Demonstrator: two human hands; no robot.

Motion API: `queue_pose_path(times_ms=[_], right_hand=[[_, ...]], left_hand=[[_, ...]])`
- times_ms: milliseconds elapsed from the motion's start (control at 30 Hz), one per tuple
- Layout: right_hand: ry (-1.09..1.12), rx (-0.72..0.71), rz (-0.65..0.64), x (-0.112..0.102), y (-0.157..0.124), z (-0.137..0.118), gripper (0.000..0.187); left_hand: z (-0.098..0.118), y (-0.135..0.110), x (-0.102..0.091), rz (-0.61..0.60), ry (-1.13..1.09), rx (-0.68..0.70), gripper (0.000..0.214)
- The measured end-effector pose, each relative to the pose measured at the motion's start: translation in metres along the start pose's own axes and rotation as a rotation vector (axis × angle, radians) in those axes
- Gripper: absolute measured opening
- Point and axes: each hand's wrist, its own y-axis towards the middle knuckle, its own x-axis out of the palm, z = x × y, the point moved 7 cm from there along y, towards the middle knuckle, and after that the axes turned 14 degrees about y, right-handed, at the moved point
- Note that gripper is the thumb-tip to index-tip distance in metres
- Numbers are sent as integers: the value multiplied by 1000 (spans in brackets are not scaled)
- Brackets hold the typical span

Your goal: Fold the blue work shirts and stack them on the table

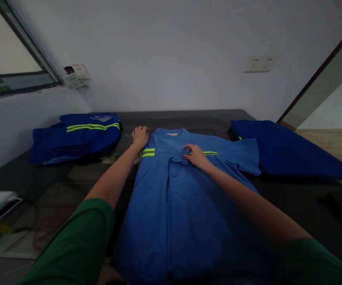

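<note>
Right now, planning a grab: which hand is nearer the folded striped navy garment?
Left. Left hand rests on the shirt's shoulder beside the garment; right hand sits farther, mid-chest.

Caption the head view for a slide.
Left hand at the shoulder, right hand on the chest of a blue shirt spread on a table.

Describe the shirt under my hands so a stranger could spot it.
On the dark table lie three blue garments. The shirt is the middle one, spread flat, left hand at its shoulder, right hand on its chest. It alone is light blue; the folded pile left and cloth right are darker.
</note>
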Motion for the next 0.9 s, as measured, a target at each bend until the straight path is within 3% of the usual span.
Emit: queue_pose_path(times_ms=[100,200,333,433,533,633,767,900], right_hand=[[-142,-190,113,-6,-7,-18,32],[-219,-391,7,13,-20,-47,29],[-397,-560,-183,51,-40,-79,33],[-502,-554,-203,65,-43,-86,32],[-540,-484,-162,71,-40,-83,33],[-551,-397,-131,74,-37,-80,35],[-558,-364,-124,78,-36,-82,36],[-610,-421,-138,80,-40,-81,35]], left_hand=[[5,-18,-34,24,-65,49,30],[22,-61,-81,47,-93,202,29],[47,-157,-147,31,-106,397,25],[59,-240,-177,-54,-64,463,17],[76,-318,-175,-236,-106,528,23],[86,-365,-160,-285,-115,458,29],[86,-381,-151,-223,-149,318,25],[80,-377,-157,-209,-190,306,16]])
